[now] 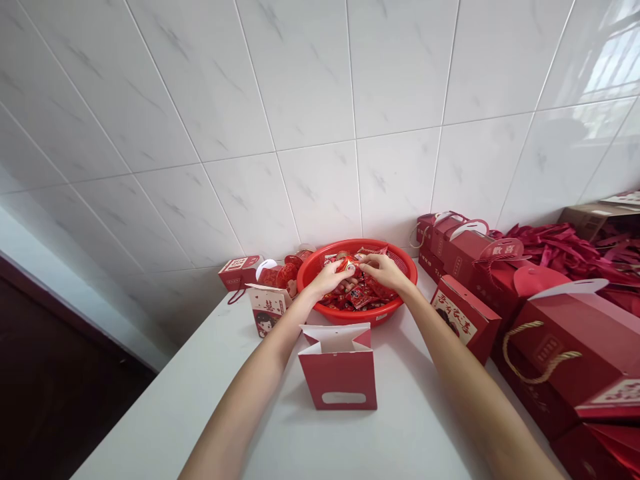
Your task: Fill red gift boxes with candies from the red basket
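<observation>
Red foil packet, glossy, long axis roughly crosswise; fingers of your left hand and right hand clamped on it, over the red plastic basket.

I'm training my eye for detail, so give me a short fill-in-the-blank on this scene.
The left hand and right hand both touch a wrapped packet.
The red mesh basket beneath them is ____ of similar packets.
The red paper gift box nearest the person stands with its top ____.
The row of red gift boxes lies to the ____ of the basket.
The wall behind the basket is covered in white ____.

Missing words: full; open; right; tiles.
</observation>
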`<state>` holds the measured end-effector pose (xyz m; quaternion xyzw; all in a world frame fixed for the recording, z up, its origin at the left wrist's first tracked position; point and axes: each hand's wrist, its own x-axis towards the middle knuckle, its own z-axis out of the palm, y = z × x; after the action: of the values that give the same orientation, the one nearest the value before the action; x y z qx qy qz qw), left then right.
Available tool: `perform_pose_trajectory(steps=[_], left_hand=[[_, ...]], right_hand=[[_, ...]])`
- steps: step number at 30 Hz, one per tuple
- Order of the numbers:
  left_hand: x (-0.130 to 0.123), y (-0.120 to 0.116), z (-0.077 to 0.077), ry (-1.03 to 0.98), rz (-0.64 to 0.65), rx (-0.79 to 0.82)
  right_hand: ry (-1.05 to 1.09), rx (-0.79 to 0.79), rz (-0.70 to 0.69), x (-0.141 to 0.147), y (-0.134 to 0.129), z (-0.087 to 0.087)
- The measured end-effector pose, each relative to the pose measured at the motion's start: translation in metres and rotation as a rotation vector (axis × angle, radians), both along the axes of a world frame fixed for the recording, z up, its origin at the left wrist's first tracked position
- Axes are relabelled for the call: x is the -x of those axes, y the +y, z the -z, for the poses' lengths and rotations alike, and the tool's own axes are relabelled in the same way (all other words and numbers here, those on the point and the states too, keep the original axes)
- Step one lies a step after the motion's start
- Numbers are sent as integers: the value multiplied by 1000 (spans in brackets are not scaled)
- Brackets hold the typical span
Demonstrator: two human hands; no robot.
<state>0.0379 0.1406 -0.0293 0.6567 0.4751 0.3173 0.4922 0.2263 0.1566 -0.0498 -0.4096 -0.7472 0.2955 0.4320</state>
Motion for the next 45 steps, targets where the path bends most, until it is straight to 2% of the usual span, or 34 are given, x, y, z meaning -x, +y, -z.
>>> perform_pose_trajectory(steps=[7, 14, 20, 23, 27, 31, 35, 39, 43, 45], left_hand=[[0, 2, 3, -100, 68, 40], [0, 0, -1, -146, -4, 83], [0, 0, -1, -146, -54, 8], [1, 0, -2, -159, -93, 29], [2, 0, -2, -216, -90, 67], [3, 0, 1, -242, -15, 92], [5, -2, 3, -178, 68, 26], [5, 0, 6, -152, 135, -56], [5, 3, 7, -74, 147, -112], [8, 3, 4, 90, 99, -150]], right_hand=[[36, 39, -106, -2, 4, 3], [110, 33, -45, -4, 6, 5], [214, 56, 17, -3, 3, 3], [310, 88, 52, -3, 2, 3], [354, 119, 57, -3, 0, 0], [380, 158, 2, -4, -4, -4], [442, 307, -93, -8, -8, -9], [391, 491, -211, -11, -11, -12], [419, 513, -153, -10, -11, -12], [453, 489, -86, -9, -9, -10]])
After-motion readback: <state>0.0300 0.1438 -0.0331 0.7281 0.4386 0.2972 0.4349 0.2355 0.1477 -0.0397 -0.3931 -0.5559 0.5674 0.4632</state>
